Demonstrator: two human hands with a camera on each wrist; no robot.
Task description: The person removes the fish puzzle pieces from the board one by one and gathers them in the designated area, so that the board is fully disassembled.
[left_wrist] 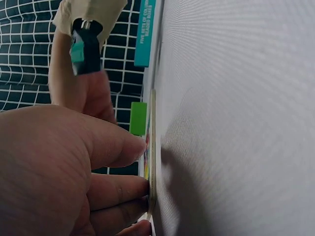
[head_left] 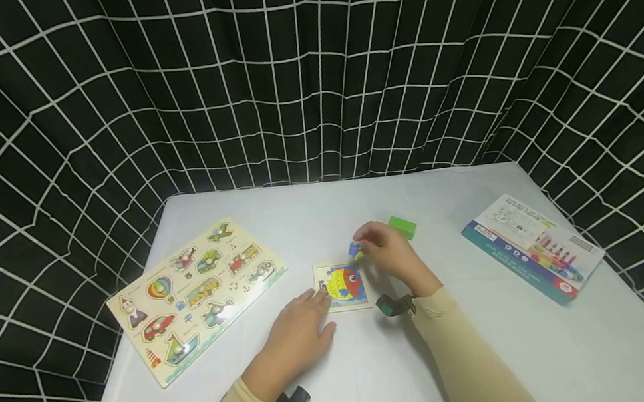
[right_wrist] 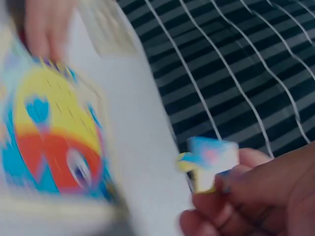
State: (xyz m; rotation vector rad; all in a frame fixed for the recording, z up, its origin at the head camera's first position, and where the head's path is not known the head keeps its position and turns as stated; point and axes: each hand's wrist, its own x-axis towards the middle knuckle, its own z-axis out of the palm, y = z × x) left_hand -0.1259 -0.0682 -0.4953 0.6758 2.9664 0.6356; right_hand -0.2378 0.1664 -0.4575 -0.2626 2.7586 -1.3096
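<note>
A small wooden fish jigsaw puzzle (head_left: 341, 284), with a yellow body and a red head, lies flat in its tray at the middle of the table. My left hand (head_left: 296, 331) rests at its left edge, fingertips touching the board. Above the puzzle's upper right corner, my right hand (head_left: 393, 254) pinches a jigsaw piece (right_wrist: 211, 160) between thumb and fingers. Blue, pink and yellow show on that piece, which is held clear of the board. In the left wrist view, the thin edge of the puzzle board (left_wrist: 153, 162) stands beside my left fingers.
On the left lies a wooden vehicle peg puzzle board (head_left: 201, 296). A green block (head_left: 403, 226) sits just behind my right hand. To the right is a flat teal and white box (head_left: 533, 249). Dark curtains with a white grid (head_left: 306, 75) surround the white table.
</note>
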